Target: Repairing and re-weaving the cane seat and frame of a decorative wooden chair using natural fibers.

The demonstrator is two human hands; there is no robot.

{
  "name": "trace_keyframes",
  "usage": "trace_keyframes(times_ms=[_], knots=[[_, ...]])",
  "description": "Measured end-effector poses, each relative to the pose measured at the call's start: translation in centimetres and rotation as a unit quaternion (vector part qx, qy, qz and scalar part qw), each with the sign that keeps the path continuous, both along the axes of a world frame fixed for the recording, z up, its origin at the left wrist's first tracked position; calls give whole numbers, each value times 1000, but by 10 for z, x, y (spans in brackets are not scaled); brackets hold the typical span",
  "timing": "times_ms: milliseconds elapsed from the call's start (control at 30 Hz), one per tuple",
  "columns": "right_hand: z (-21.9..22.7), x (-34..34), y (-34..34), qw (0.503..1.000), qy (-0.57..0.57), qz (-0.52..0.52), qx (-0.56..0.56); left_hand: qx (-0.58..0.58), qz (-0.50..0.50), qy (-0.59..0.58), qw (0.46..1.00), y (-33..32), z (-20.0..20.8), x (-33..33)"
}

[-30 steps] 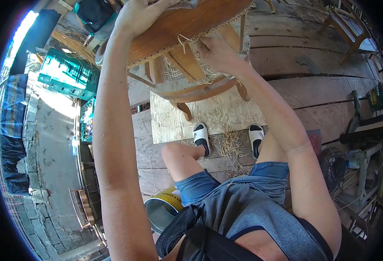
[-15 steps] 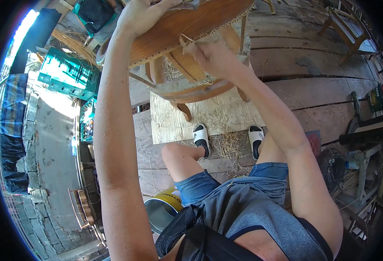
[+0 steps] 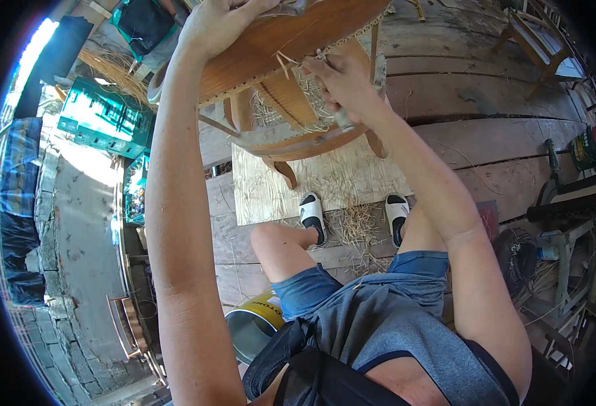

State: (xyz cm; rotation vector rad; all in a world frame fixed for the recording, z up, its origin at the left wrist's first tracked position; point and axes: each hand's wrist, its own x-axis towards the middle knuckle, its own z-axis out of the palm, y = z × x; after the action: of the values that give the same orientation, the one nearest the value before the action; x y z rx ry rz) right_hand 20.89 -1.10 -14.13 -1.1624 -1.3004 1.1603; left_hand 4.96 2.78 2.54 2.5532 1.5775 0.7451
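Observation:
In front of me a brown wooden chair (image 3: 257, 51) stands on a plywood sheet; its curved edge has a row of small stitches or holes. My left hand (image 3: 220, 27) is closed over the carved top of the chair, its fingertips partly cut off by the picture's edge. A thin pale cane strip (image 3: 286, 62) sticks out from the chair's edge, left of my right hand. My right hand (image 3: 345, 84) is closed around a small hand tool (image 3: 343, 122), whose pale end shows below the fist. Its exact kind is unclear. A woven panel (image 3: 290, 98) lies below the edge.
Straw-like scraps (image 3: 355, 227) litter the plywood sheet (image 3: 257, 196) between my feet. A yellow and grey bucket (image 3: 254, 321) lies beside my left leg. Green crates (image 3: 105, 118) stand at the left, another wooden chair (image 3: 548, 64) at the far right.
My right hand has drawn slightly right, away from the cane strip, and turned so the tool's pale end shows. The strip now hangs free of the hand. My left hand stays put.

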Motion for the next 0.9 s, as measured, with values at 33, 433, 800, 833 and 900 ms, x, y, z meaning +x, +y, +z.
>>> trace_keyframes(times_ms=[33, 433, 800, 833, 900], knots=[[0, -4, -1, 984, 168, 10, -66, -4, 24, 19, 1000, 1, 1, 1], [-1, -42, 5, 880, 464, -74, -69, -19, -14, -16, 1000, -3, 2, -1], [-106, -4, -32, 967, -245, 28, 67, -9, 11, -11, 1000, 0, 0, -3], [-78, -3, -27, 989, -149, 15, -10, -6, 17, -12, 1000, -1, 0, -9], [-23, 4, -21, 995, 73, 1, -67, 4, 18, -12, 1000, 0, -1, -11]])
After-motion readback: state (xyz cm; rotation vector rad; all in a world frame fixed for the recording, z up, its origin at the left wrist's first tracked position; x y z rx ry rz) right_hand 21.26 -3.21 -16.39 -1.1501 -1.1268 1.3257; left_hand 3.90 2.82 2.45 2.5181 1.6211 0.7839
